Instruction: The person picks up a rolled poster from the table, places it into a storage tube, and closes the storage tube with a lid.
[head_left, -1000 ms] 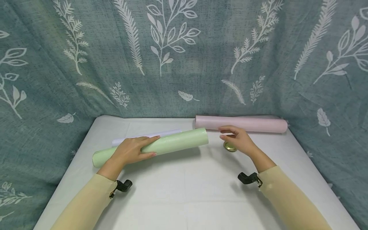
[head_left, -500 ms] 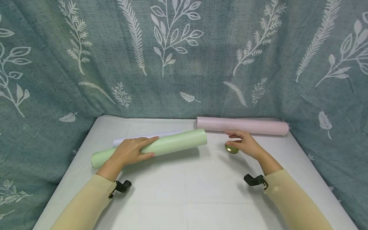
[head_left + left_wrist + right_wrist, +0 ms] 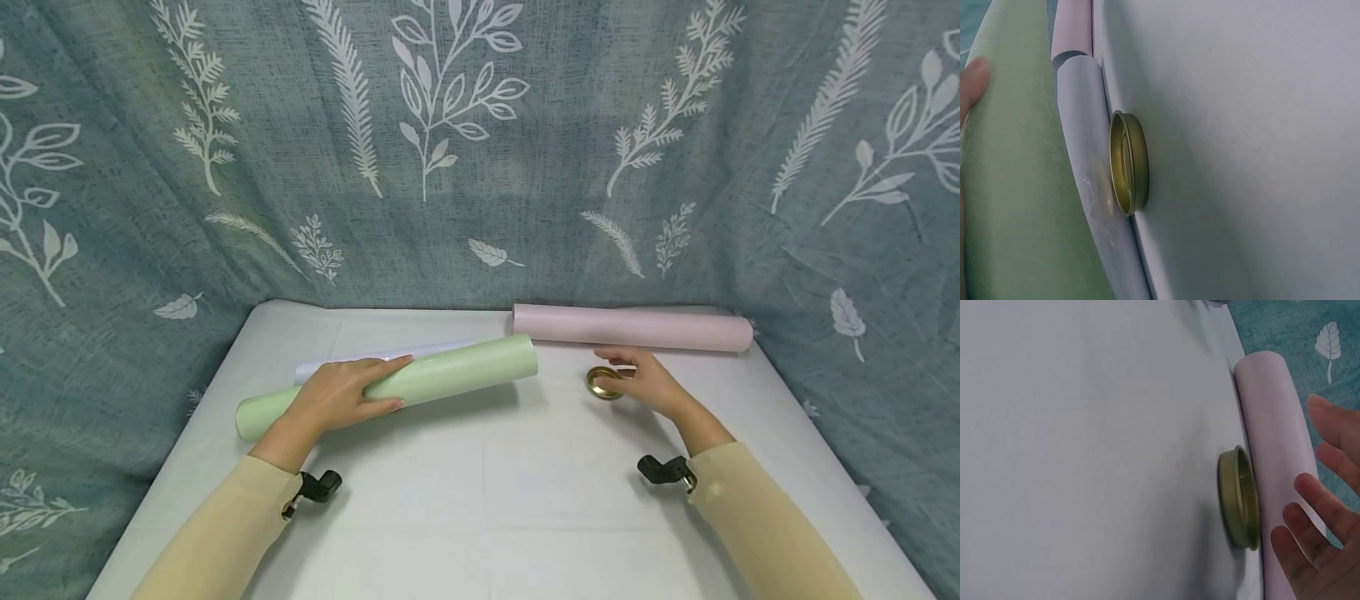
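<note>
My left hand [image 3: 335, 395] grips a pale green roll [image 3: 457, 372] in the head view, fingers over its top and thumb along the near side. The roll is tilted, its right end raised off the table. My right hand [image 3: 643, 382] hovers above a shallow gold-coloured ring [image 3: 591, 386]. In the right wrist view its fingers [image 3: 1294, 519] are spread apart, with this gold ring [image 3: 1230, 500] lying to one side of them. Behind the green roll lies a lavender roll [image 3: 311, 369], partly hidden. Another gold ring [image 3: 1141, 162] sits beside it in the left wrist view, hidden from the head view.
A pink roll [image 3: 637, 327] lies along the back right edge of the white table [image 3: 480, 517]. Past that edge hangs a green-blue curtain [image 3: 480, 242] with white leaf prints, which also flanks both sides.
My right hand has come back a little from the pink roll and shifted right, down over the gold ring. The left hand and green roll have hardly moved.
</note>
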Motion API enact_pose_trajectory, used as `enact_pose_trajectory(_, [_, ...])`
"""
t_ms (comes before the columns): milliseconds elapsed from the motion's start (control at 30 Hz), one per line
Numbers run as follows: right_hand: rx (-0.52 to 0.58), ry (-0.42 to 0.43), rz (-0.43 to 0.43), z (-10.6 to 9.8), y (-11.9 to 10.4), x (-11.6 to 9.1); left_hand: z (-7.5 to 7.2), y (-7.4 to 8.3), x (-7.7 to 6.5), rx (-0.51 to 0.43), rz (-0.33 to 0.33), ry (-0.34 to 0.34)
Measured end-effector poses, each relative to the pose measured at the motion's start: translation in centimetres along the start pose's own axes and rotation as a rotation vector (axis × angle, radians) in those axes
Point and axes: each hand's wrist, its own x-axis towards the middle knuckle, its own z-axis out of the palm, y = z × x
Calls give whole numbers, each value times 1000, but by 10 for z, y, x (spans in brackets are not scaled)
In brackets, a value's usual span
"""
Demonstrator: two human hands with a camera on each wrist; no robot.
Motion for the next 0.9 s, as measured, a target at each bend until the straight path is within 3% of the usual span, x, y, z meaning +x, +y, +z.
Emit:
enact_pose_trajectory(300, [-75, 9, 71, 1, 15, 0, -1, 1, -2, 1, -9, -9])
enact_pose_trajectory(900, [-187, 19, 105, 8, 28, 6, -2, 0, -4, 3, 2, 14])
